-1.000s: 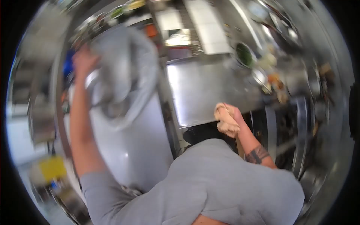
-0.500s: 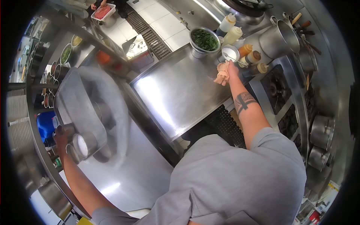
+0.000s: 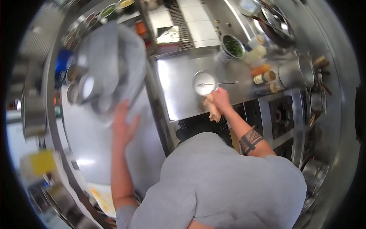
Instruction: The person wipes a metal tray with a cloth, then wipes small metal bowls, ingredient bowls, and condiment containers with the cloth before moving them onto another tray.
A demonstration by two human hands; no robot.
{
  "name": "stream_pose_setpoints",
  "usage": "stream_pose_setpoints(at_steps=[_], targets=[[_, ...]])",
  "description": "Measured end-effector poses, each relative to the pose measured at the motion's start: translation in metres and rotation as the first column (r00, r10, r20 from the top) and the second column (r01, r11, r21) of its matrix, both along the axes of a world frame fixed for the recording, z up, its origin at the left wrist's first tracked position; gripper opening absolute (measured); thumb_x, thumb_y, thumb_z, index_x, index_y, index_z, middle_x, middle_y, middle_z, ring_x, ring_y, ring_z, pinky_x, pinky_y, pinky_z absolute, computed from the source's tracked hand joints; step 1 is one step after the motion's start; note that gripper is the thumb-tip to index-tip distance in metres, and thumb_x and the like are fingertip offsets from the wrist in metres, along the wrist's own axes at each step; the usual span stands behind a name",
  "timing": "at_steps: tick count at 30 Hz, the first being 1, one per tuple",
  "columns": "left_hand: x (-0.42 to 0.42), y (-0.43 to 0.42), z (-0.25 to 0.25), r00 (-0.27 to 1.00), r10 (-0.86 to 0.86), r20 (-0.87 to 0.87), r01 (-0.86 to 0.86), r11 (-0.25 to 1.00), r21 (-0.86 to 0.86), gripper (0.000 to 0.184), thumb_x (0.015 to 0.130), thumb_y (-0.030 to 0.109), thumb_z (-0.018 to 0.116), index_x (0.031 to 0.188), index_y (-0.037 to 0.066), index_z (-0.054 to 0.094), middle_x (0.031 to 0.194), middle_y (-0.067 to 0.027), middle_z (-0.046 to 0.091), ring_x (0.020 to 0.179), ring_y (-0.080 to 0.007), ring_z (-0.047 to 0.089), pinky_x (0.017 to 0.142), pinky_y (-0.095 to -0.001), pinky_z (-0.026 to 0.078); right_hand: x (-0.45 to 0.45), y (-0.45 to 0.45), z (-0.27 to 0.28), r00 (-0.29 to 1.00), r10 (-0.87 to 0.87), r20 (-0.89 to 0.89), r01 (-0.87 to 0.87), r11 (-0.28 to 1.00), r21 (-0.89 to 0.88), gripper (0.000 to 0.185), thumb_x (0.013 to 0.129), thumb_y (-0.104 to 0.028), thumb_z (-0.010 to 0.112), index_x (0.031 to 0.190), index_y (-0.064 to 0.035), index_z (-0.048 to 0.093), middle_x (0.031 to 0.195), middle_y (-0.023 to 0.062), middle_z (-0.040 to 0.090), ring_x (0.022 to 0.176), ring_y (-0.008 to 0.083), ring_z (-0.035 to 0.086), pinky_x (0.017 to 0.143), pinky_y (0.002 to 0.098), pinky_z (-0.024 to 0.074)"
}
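Observation:
My right hand (image 3: 221, 100) is closed on a beige cloth (image 3: 212, 109) and on the near edge of a small metal pot (image 3: 206, 83). White contents show in the pot, and a spoon (image 3: 219, 83) lies across it, its handle to the right. The pot is over the steel counter (image 3: 179, 84). My left hand (image 3: 124, 124), blurred, has its fingers spread above the pale work surface (image 3: 99, 149) at the left, near a large grey tub with clear plastic (image 3: 131, 61). Nothing shows in it.
A pot of green leaves (image 3: 232, 45) stands at the counter's back, beside sauce bottles (image 3: 264, 77). Right of them are a large pot (image 3: 293, 72) and stove burners (image 3: 281, 116). Small metal containers (image 3: 87, 87) stand left, near a blue container (image 3: 63, 61).
My right hand has brought the small pot with the spoon leftward, away from the bottles. My left hand has left the containers at the far left and moved right. The whole view has turned.

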State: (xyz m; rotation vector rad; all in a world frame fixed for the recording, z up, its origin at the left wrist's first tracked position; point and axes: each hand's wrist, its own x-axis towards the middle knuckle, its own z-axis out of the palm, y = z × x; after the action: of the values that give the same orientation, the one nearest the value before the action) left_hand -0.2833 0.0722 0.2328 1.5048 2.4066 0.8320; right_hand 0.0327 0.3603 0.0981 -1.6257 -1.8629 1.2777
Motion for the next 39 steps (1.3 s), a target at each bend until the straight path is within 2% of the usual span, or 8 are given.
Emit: stream_pose_setpoints(at_steps=[4,9,14,20,22,24,26,39], targets=[[0.072,-0.026,-0.006,0.993,-0.062,0.098,0.075,0.989,-0.13,0.122,0.073,0.027,0.09,0.163,0.001,0.012,0.168,-0.025,0.013,0.152,-0.0454,0.024,0.124,-0.0496,0.03,-0.078,-0.083,0.05,0.901,0.431,-0.057,-0.434,0.889,-0.145,0.029,0.089,-0.023,0.062,0.09,0.0047,0.068,0.077,0.0161,0.069,0.069,0.0233,0.065,0.068,0.0422,0.0517],[0.078,-0.097,-0.023,0.994,0.077,-0.081,-0.089,0.982,-0.164,0.128,0.065,0.038,0.092,0.164,0.005,0.018,0.164,-0.0281,0.023,0.147,-0.0469,0.031,0.122,-0.0553,0.027,-0.161,-0.172,0.046,0.439,0.898,-0.029,-0.898,0.438,-0.026,0.031,0.087,-0.027,0.062,0.088,0.0031,0.068,0.085,0.0242,0.07,0.079,0.0374,0.068,0.076,0.046,0.0531],[0.089,-0.167,-0.058,0.94,0.319,-0.124,-0.342,0.89,-0.303,0.122,0.066,0.046,0.088,0.164,0.012,0.024,0.159,-0.0303,0.029,0.144,-0.0481,0.034,0.119,-0.0594,0.027,-0.191,-0.229,0.037,0.393,0.919,-0.035,-0.919,0.392,-0.026,0.031,0.09,-0.029,0.063,0.09,0.0017,0.068,0.085,0.0216,0.071,0.079,0.0341,0.069,0.077,0.0431,0.0544],[0.089,-0.182,-0.057,0.933,0.302,-0.197,-0.334,0.93,-0.154,0.122,0.064,0.049,0.087,0.163,0.013,0.026,0.156,-0.0319,0.034,0.144,-0.0479,0.034,0.118,-0.0606,0.028,-0.218,-0.201,0.033,0.727,0.662,-0.181,-0.68,0.659,-0.321,0.039,0.093,-0.036,0.071,0.103,0.0016,0.066,0.088,0.0117,0.07,0.081,0.0238,0.067,0.077,0.0375,0.0548],[0.078,-0.173,-0.06,0.939,0.27,-0.214,-0.305,0.941,-0.148,0.122,0.064,0.049,0.087,0.164,0.013,0.026,0.155,-0.0316,0.035,0.144,-0.0478,0.035,0.119,-0.0586,0.029,-0.23,-0.207,0.043,0.611,0.694,-0.38,-0.792,0.536,-0.293,0.045,0.092,-0.035,0.072,0.115,0.0035,0.065,0.098,0.0131,0.072,0.089,0.0246,0.068,0.082,0.0377,0.0557],[0.069,-0.163,-0.062,0.959,0.275,-0.074,-0.285,0.932,-0.226,0.121,0.062,0.049,0.087,0.16,0.006,0.03,0.153,-0.0308,0.035,0.14,-0.047,0.038,0.118,-0.0502,0.035,-0.24,-0.219,0.047,0.506,0.825,-0.252,-0.861,0.497,-0.105,0.049,0.092,-0.035,0.072,0.122,0.0032,0.065,0.106,0.017,0.073,0.097,0.0271,0.071,0.088,0.0383,0.0561],[0.064,-0.156,-0.063,0.956,0.285,-0.066,-0.293,0.928,-0.23,0.12,0.061,0.048,0.087,0.159,0.005,0.031,0.151,-0.03,0.038,0.137,-0.0463,0.041,0.116,-0.0489,0.037,-0.242,-0.226,0.052,0.176,0.984,-0.002,-0.966,0.173,0.194,0.051,0.092,-0.035,0.072,0.128,0.0008,0.065,0.111,0.0201,0.073,0.102,0.0318,0.072,0.091,0.0392,0.0558],[0.06,-0.146,-0.064,0.96,0.28,-0.008,-0.279,0.954,-0.106,0.097,0.058,0.036,0.084,0.138,-0.004,0.045,0.137,-0.0244,0.049,0.128,-0.0403,0.048,0.11,-0.0454,0.042,-0.243,-0.242,0.046,0.216,0.94,0.264,-0.957,0.151,0.247,0.03,0.088,-0.023,0.065,0.099,0.0041,0.059,0.101,0.0296,0.068,0.099,0.0473,0.066,0.086,0.0518,0.0526]])
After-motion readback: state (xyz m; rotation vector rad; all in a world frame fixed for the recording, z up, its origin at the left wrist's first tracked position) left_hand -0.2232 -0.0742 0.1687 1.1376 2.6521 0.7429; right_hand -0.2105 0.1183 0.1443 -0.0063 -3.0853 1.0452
